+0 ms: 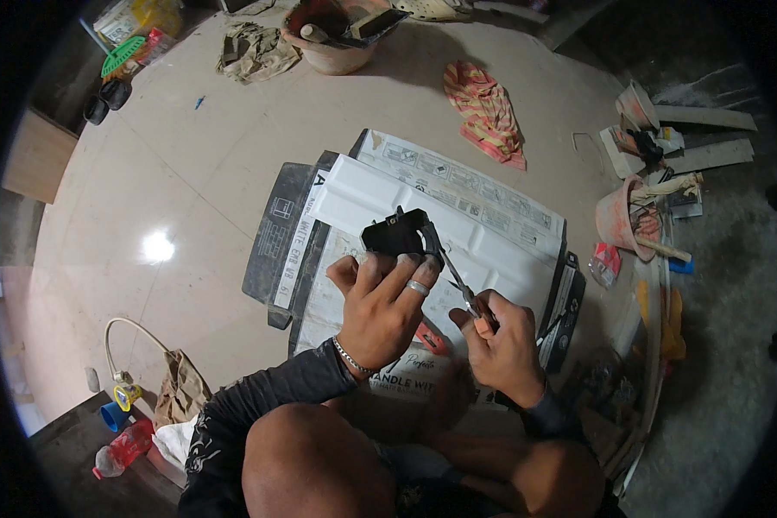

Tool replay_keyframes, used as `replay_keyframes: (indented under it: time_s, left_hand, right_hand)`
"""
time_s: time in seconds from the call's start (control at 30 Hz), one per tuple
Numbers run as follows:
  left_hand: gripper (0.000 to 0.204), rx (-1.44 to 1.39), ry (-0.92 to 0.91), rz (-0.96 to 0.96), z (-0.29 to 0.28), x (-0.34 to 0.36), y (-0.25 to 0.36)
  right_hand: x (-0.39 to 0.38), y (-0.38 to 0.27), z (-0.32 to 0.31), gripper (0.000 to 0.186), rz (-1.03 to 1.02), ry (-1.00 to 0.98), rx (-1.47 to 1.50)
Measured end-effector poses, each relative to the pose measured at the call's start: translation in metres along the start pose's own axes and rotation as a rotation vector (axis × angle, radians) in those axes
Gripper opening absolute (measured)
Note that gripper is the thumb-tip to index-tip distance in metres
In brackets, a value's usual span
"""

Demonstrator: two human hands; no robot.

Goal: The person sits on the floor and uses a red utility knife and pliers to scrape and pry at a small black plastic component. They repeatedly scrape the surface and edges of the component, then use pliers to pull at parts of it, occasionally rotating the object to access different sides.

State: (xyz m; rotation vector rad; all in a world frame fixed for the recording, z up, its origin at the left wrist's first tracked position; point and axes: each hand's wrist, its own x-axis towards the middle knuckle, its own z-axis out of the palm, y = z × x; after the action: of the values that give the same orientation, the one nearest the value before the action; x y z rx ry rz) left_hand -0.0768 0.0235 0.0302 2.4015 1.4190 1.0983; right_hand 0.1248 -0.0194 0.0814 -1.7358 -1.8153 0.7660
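Note:
My left hand [380, 315] grips a hollow black plastic part [393, 231] with a curved edge, fingers curled over its lower side. A slender metal tool [464, 288] with an orange handle is held in my right hand [509, 345], its tip touching or very close to the part's right edge. Beneath both hands lie flattened printed cardboard [457, 167] and a white ridged panel [341, 186]. A small red object [432, 338] rests on the cardboard between my wrists, partly hidden.
Beyond lie a clay-coloured basin [332, 56], beige cloth [255, 52] and striped cloth [483, 112]. Right are a pink bucket [617, 216], boards [708, 155] and loose debris. Left are a wooden panel [34, 164], black footwear [95, 108], a hose [147, 324] and a red bottle [116, 453].

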Motion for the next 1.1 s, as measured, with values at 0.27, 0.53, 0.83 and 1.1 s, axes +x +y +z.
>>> replay_keyframes:
  time_s: [0.27, 0.53, 0.83, 1.1]
  left_hand:
    - [0.046, 0.006, -0.063, 0.029, 0.003, -0.003, 0.005]
    - [0.052, 0.048, -0.094, 0.018, 0.009, -0.009, 0.007]
    - [0.045, 0.020, -0.090, 0.021, 0.012, -0.006, 0.005]
    - [0.049, 0.025, -0.097, -0.016, 0.014, -0.006, 0.007]
  right_hand:
    - [0.004, -0.004, 0.006, 0.015, 0.123, -0.059, 0.073]
    - [0.002, 0.001, 0.009, 0.016, 0.126, -0.089, 0.032]
    - [-0.001, 0.004, 0.011, 0.009, 0.134, -0.063, 0.000]
    - [0.003, 0.002, 0.007, 0.016, 0.149, -0.068, 0.029]
